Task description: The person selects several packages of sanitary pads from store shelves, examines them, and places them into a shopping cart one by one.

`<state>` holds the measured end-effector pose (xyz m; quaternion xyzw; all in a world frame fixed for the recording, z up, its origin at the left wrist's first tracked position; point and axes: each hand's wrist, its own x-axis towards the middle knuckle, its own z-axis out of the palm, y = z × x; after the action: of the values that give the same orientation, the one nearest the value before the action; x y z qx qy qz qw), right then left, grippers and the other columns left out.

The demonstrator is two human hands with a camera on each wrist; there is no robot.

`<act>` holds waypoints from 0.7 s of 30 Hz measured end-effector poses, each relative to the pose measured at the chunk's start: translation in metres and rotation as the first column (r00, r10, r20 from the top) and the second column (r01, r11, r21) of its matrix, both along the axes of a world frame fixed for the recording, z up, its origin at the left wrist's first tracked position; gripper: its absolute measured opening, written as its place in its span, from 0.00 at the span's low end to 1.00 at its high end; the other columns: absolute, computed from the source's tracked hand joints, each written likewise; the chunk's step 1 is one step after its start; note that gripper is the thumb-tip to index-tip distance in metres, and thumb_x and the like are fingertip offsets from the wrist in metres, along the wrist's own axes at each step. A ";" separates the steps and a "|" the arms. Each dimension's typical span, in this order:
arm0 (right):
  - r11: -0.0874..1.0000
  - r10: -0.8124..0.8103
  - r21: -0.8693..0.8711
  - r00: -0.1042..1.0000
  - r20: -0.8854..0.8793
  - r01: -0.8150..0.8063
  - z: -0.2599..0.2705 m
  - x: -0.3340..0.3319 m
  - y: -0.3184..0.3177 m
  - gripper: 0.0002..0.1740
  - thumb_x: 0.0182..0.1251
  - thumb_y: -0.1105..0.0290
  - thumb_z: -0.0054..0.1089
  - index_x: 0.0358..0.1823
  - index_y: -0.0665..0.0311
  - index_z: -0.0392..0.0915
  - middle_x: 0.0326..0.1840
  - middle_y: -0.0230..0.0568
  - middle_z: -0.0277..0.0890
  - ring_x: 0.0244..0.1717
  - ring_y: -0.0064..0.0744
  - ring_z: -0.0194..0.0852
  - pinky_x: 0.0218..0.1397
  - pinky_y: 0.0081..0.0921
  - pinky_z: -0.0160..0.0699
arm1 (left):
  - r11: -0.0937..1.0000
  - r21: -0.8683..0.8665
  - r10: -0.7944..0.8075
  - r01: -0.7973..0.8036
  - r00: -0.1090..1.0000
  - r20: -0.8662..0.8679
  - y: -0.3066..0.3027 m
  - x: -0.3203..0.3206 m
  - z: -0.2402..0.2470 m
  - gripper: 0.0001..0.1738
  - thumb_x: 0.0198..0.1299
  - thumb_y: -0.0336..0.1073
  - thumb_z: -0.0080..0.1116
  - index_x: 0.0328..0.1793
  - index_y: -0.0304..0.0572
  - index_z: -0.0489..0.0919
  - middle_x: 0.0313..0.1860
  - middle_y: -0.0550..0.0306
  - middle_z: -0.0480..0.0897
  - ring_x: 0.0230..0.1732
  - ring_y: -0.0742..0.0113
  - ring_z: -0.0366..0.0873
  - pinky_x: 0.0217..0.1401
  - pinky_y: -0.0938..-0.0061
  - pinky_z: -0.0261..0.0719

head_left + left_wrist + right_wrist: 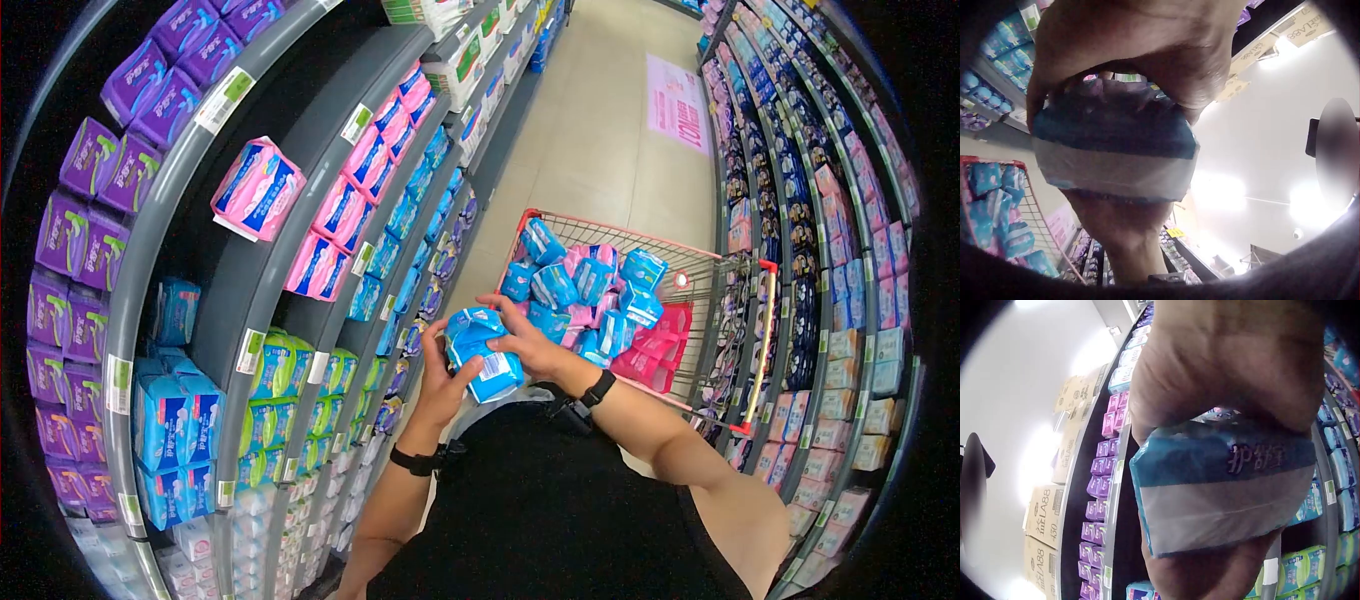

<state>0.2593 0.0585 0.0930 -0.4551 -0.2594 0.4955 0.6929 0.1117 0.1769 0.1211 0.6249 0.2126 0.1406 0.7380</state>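
A blue packet point(485, 352) is held between both hands in front of the person's chest. The left hand point(440, 375) grips its left side, the thumb lying on the front. On the other side the right hand point(527, 343) holds its upper right part, thumb across the face. In the left wrist view the packet point(1116, 150) shows a pale band, with the left hand point(1129, 37) curled over it. The right wrist view shows the packet point(1222, 487) with white lettering on blue, in the grip of the right hand point(1229, 369).
A red-rimmed wire cart point(735, 262) beyond the right hand holds many blue and pink packets point(553, 286). Shelves point(300, 170) of purple, pink, blue and green packets line the left; more shelves point(838, 250) stand on the right. A pink floor sign point(677, 103) lies farther up the aisle.
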 end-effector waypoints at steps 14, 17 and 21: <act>0.989 0.134 0.128 0.851 -0.508 -0.080 -0.033 0.020 -0.014 0.32 0.72 0.57 0.60 0.69 0.65 0.62 0.63 0.44 0.75 0.62 0.35 0.78 0.63 0.36 0.81 | 0.884 -0.467 0.070 -0.003 0.990 0.124 -0.007 0.007 -0.030 0.42 0.72 0.60 0.47 0.80 0.40 0.54 0.73 0.50 0.68 0.71 0.56 0.68 0.75 0.60 0.66; 0.995 0.090 0.093 0.807 -0.583 -0.043 -0.038 0.029 -0.021 0.29 0.73 0.59 0.58 0.69 0.65 0.62 0.63 0.43 0.75 0.61 0.34 0.78 0.63 0.35 0.81 | 0.972 -0.167 0.171 -0.167 0.985 0.010 -0.004 0.020 -0.031 0.38 0.75 0.55 0.46 0.80 0.39 0.55 0.74 0.50 0.67 0.71 0.57 0.68 0.75 0.62 0.64; 0.988 -0.156 -0.071 0.844 -0.514 0.140 -0.042 0.039 -0.023 0.26 0.75 0.60 0.54 0.69 0.62 0.62 0.63 0.41 0.74 0.61 0.30 0.76 0.63 0.33 0.78 | 0.988 -0.082 0.129 -0.133 0.990 -0.058 0.004 0.034 -0.021 0.30 0.77 0.45 0.47 0.77 0.39 0.57 0.73 0.46 0.65 0.71 0.61 0.64 0.73 0.65 0.62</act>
<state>0.2987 0.0359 0.0507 -0.3345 -0.0199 0.5486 0.7660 0.1460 0.1811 0.1002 0.5806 0.2784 0.1631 0.7475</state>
